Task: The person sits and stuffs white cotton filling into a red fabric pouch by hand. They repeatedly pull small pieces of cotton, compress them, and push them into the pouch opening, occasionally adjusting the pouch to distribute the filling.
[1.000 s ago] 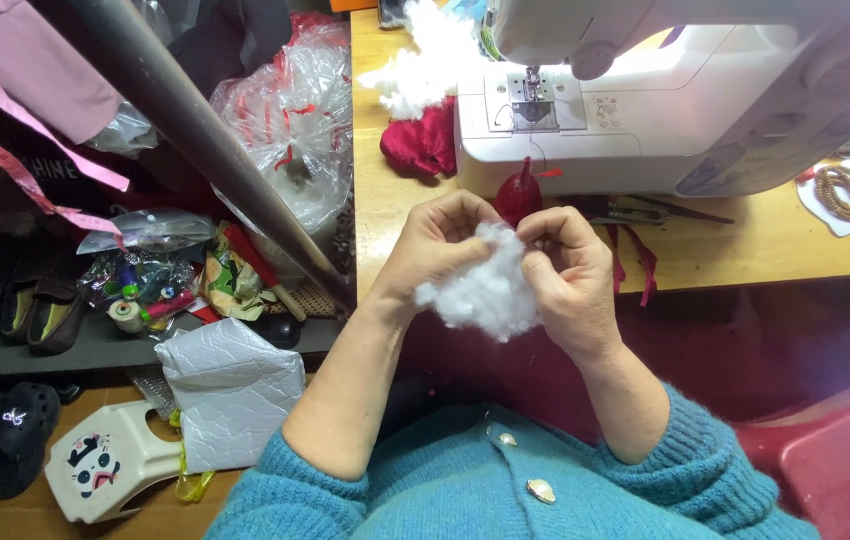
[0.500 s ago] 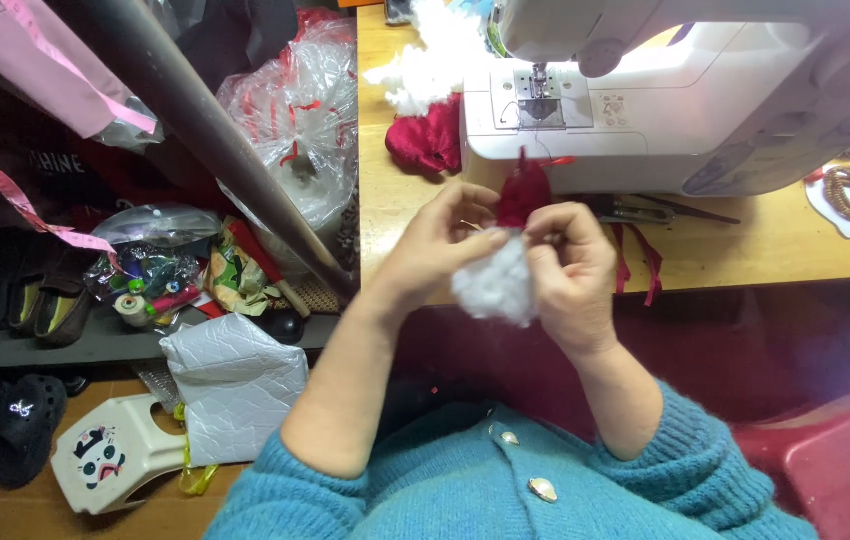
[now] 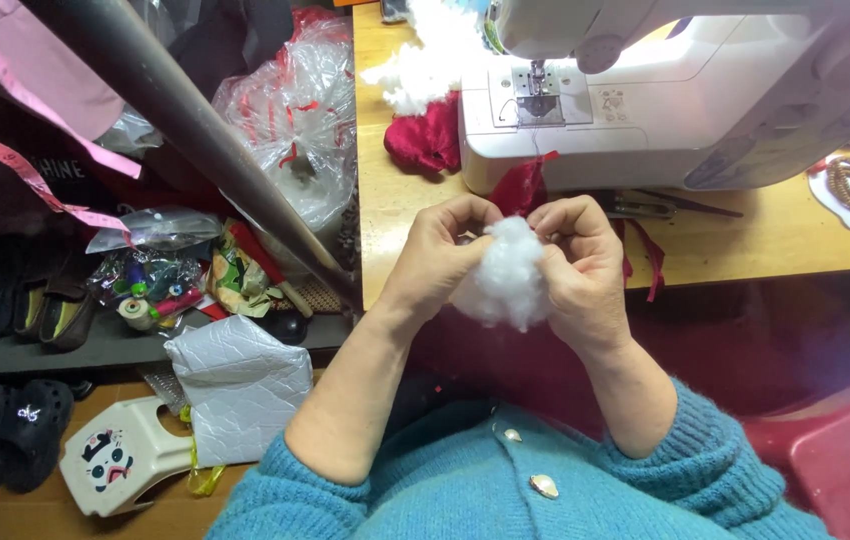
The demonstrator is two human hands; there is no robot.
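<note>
**White stuffing held between both hands at the table's edge**

A clump of white stuffing [image 3: 507,272] sits between the two hands, just below the near edge of the wooden table [image 3: 745,240]. The left hand [image 3: 435,262] is at its 9 o'clock side, fingers curled in and the thumb and fingertips pinching the top left of the fluff. The right hand [image 3: 580,265] is at its 3 o'clock side, likewise curled nearly closed, its fingertips gripping the top right of the clump. The bulk of the stuffing hangs down towards 6 o'clock, below the pinching fingers and between the two palms.

At 12 o'clock from the clump, a piece of red fabric [image 3: 518,188] shows just above the knuckles; whether the fingers also hold it cannot be told. Beyond it stands a white sewing machine [image 3: 665,110]. At 11 o'clock lie a second red fabric piece [image 3: 423,140] and a loose pile of white stuffing [image 3: 425,60] on the table. Scissors [image 3: 665,205] lie at 2 o'clock, near the machine's base. Well off at 9 o'clock, a clear plastic bag [image 3: 295,110] leans by a grey pole [image 3: 215,140], and a white stool with a panda face [image 3: 120,465] stands on the floor at 8 o'clock.
</note>
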